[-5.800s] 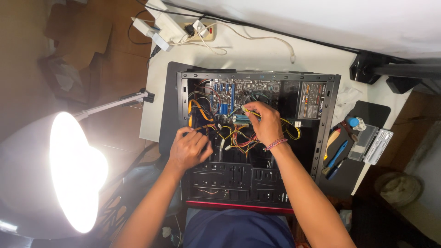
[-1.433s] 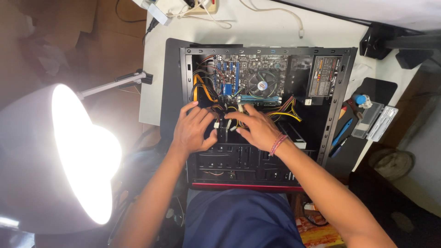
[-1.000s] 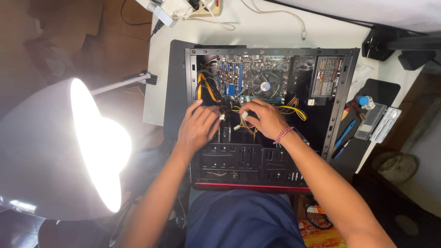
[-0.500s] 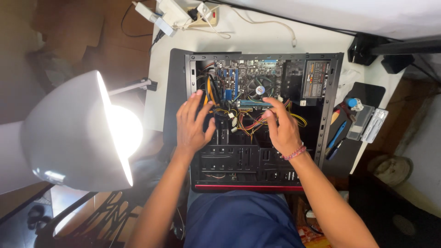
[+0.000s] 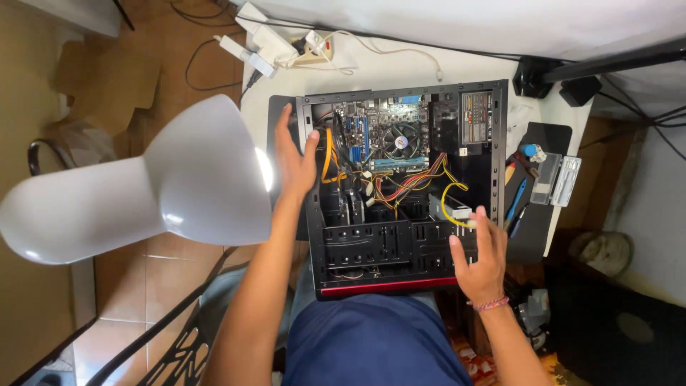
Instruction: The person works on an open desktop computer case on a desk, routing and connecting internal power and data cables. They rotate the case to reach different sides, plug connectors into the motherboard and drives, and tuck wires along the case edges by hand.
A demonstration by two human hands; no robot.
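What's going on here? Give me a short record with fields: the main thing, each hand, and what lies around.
Main thing: open computer case lying flat on a white table
Inside: fan, yellow and red cables
Left hand: left hand open, on the case's left edge
Right hand: right hand open, on the case's lower right corner
Around: white lamp at left, tools on a black mat at right
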